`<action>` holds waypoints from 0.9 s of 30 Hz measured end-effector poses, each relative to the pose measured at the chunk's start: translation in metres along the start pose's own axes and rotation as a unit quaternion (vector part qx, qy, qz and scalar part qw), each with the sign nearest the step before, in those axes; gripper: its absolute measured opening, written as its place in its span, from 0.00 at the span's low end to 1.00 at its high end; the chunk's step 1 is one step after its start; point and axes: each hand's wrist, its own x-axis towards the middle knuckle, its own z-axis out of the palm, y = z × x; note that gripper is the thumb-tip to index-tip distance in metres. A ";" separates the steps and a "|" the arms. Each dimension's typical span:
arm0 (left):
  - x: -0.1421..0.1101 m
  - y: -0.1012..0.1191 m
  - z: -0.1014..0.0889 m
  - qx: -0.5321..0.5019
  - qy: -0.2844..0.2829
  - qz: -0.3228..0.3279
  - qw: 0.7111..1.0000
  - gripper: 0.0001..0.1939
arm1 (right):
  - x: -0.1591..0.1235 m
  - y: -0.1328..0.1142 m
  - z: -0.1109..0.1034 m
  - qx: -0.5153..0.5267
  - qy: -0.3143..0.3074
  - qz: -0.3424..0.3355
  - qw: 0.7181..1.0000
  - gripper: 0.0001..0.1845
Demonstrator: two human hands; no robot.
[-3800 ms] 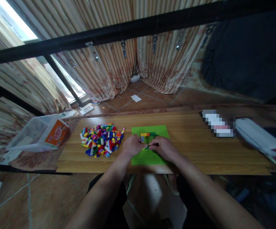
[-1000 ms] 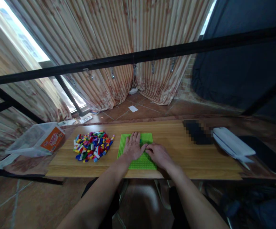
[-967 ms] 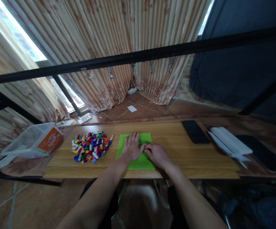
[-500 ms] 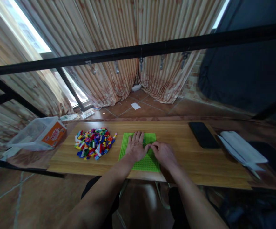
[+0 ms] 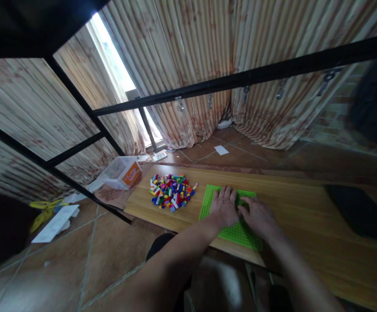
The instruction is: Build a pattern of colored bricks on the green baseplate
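Observation:
A bright green studded baseplate [image 5: 234, 236] lies on the wooden table under both of my hands. My left hand [image 5: 224, 208] rests flat on its left and middle part, fingers stretched out and pointing away from me. On the right part is my right hand [image 5: 258, 214], thumb and index finger apart with a gap between them and no piece visible there. Its thumb is close beside the left hand. Between the two hands a darker green patch shows on the plate; I cannot make out whether it is a brick. To the left lies a pile of mixed coloured toy bricks [image 5: 172, 193].
A clear plastic box [image 5: 115, 173] with an orange label stands beyond the table's left end. A black phone-like slab [image 5: 359, 208] lies on the table [image 5: 302, 208] at the right. A black metal bar [image 5: 256, 77] crosses above the far side, before striped curtains [image 5: 188, 47].
My view has swung left, so everything appears farther right. The right thumb and index finger, pinched before, are now apart. My left hand stays flat on the baseplate.

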 end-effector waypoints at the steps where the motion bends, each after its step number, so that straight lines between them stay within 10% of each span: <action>1: 0.000 0.000 0.000 -0.004 -0.001 -0.001 1.000 0.36 | 0.001 0.000 0.001 -0.002 0.000 -0.005 1.000 0.20; 27: -0.002 -0.006 0.001 -0.153 0.047 0.029 0.987 0.46 | 0.020 -0.001 0.019 -0.025 0.007 0.004 1.000 0.15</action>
